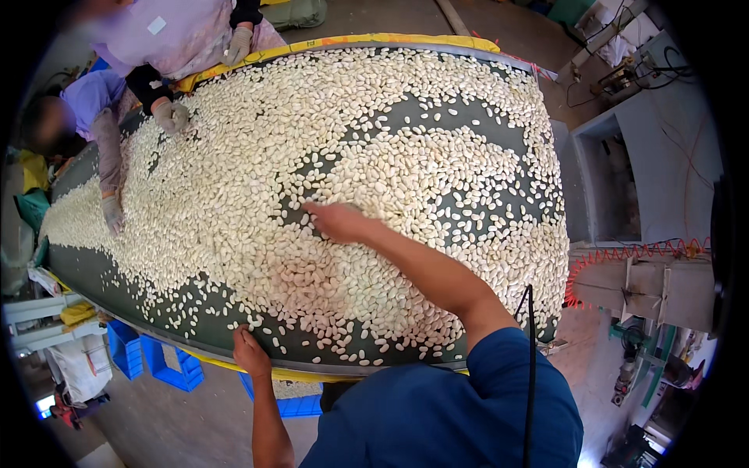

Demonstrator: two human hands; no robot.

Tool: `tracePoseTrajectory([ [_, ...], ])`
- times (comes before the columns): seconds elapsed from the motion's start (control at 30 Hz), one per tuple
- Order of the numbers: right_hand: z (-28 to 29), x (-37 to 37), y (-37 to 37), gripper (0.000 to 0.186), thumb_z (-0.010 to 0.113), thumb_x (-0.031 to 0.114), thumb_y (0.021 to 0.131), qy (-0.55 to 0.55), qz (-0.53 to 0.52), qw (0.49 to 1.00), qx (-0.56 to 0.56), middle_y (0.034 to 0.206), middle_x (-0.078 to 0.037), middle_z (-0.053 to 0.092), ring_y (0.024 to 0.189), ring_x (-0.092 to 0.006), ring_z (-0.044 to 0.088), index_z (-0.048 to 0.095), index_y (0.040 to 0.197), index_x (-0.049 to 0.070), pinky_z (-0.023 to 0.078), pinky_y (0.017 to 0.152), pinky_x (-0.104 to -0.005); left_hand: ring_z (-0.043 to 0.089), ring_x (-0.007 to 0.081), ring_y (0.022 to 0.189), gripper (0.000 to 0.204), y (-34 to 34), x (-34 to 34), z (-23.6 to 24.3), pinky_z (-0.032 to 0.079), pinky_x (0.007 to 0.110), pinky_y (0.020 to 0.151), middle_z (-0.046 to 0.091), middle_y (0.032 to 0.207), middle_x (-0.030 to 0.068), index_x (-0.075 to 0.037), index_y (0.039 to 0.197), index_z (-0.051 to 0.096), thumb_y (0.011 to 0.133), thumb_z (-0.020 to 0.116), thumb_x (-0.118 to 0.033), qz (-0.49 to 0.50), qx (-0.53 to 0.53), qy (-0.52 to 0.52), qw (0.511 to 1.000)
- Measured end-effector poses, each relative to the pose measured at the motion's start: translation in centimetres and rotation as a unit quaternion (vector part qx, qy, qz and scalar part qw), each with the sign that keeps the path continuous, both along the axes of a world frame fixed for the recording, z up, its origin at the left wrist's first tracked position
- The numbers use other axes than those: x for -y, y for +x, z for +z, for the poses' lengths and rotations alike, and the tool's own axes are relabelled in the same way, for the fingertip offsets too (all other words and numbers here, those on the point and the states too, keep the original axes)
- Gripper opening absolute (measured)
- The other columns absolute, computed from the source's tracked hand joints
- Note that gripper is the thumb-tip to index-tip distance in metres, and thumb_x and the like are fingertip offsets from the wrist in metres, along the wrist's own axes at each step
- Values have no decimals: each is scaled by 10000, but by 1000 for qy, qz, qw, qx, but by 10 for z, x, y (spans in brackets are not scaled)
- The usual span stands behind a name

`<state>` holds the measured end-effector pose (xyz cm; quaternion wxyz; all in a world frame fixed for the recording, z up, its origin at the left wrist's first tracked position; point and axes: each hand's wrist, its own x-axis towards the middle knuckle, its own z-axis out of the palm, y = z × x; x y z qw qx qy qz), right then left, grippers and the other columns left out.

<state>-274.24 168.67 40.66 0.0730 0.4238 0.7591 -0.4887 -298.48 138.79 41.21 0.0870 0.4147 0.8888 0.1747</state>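
Note:
Large white beans (234, 210) lie in a thick, uneven layer over a dark green belt-like table surface (86, 273). My right arm reaches across the middle, and my right hand (342, 221) is down among the beans beside a small bare green patch. Its fingers look drawn together with the tips at the beans; whether they pinch one is hidden. Close to the table's near edge is my left hand (250, 353), its fingers curled together. A few loose beans lie around its fingertips, and what it holds, if anything, is too small to make out.
Across the far left, co-workers' gloved hands (170, 115) work over the beans. Blue crates (169, 365) stand below the near edge. Yellow material (390, 37) lines the far rim. A red coiled hose (575, 281) and grey machinery (663, 148) are at the right.

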Motion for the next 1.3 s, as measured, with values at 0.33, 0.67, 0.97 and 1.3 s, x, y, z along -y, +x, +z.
tracePoseTrajectory([
  [0.33, 4, 21, 258, 398, 456, 156, 963, -39, -691, 654, -307, 648, 24, 473, 462, -48, 362, 462, 1348, 58, 256, 393, -195, 648, 355, 804, 255, -32, 0, -3, 492, 431, 693, 678, 930, 151, -66, 1037, 629, 961, 427, -204, -11, 5, 19, 1000],
  [0.67, -24, 91, 111, 322, 444, 225, 959, 228, -403, 886, 25, 797, -252, 630, 721, -411, 619, 523, 1222, 55, 484, 653, -486, 653, 334, 794, 259, -61, -3, -5, 487, 421, 694, 679, 892, 158, -48, 1026, 625, 962, 424, -198, -3, 20, -3, 1000],
  [0.97, -35, -113, 108, 303, 534, 282, 867, 183, -502, 839, -102, 759, -175, 670, 682, -310, 648, 669, 868, 11, 502, 649, -391, 633, 373, 810, 253, -85, -3, -9, 478, 438, 697, 665, 926, 175, -47, 1038, 612, 971, 429, -208, -14, -9, -12, 1000],
  [1.3, -45, -202, 45, 165, 636, 99, 799, 232, -313, 890, 236, 980, -173, 695, 967, -311, 670, 684, 934, 18, 547, 779, -370, 633, 371, 786, 252, -116, -3, -11, 480, 436, 681, 667, 921, 167, -52, 1031, 624, 960, 431, -198, -15, -17, -7, 1000],
])
